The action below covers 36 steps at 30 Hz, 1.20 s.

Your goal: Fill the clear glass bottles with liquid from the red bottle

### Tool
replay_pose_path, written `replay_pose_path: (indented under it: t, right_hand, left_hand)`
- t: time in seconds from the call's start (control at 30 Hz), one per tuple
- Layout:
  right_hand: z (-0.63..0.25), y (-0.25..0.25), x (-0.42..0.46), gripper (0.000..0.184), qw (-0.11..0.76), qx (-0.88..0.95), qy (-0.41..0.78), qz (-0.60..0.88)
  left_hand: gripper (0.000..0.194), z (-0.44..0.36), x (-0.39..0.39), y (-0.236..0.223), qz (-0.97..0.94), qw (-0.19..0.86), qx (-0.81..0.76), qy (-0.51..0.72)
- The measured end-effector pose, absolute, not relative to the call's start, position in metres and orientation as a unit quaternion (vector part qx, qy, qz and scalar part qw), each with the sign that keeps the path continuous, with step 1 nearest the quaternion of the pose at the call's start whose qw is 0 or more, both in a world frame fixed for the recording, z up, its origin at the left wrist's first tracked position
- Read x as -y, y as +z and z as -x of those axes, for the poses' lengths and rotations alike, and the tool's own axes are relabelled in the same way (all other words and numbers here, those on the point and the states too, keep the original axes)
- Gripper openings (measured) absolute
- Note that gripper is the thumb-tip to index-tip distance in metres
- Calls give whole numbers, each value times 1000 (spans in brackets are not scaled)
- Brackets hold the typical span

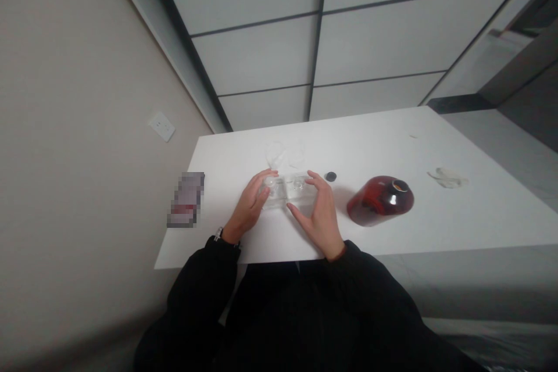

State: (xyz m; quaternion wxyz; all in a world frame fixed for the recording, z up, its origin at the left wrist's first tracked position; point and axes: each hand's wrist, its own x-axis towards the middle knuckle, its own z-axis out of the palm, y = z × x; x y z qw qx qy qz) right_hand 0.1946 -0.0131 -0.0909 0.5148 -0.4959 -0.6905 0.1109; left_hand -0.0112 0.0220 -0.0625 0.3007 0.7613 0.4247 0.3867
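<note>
Two clear, square-sided glass bottles seem to stand side by side on the white table, their edges hard to make out. My left hand is closed around the left side of the left bottle. Thumb below and fingers above, my right hand grips the right bottle. A small black cap lies just beyond my right fingers. To the right of that hand is a large dark-red glass bottle with an uncapped mouth. Faint transparent rounded shapes show behind the clear bottles.
The white table runs up to a wall at the left and panelled sliding doors behind. A pixelated flat rectangular object lies at the left edge. Farther right is a crumpled translucent piece. A wall socket is at the left.
</note>
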Motion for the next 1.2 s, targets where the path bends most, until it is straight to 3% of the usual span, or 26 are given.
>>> replay_pose_path:
  t: [0.17, 0.4, 0.57, 0.77, 0.97, 1.2]
  right_hand:
    - [-195, -85, 17, 43, 462, 751, 82, 465]
    - [-195, -86, 20, 36, 420, 789, 88, 439]
    - [-195, -86, 20, 37, 423, 788, 92, 437]
    - [-194, -85, 20, 35, 430, 783, 97, 439]
    - [-194, -85, 19, 35, 435, 782, 99, 435]
    - [-194, -86, 20, 35, 432, 782, 102, 438]
  left_hand:
    - [42, 9, -23, -71, -725, 328, -419, 438]
    - [33, 10, -28, -69, -769, 237, -426, 413]
    - [53, 7, -27, -73, -718, 302, -425, 461]
    - [46, 10, -25, -78, -691, 347, -378, 509]
    - [65, 10, -22, -73, -719, 272, -417, 485]
    - [92, 5, -23, -70, -717, 291, -415, 478]
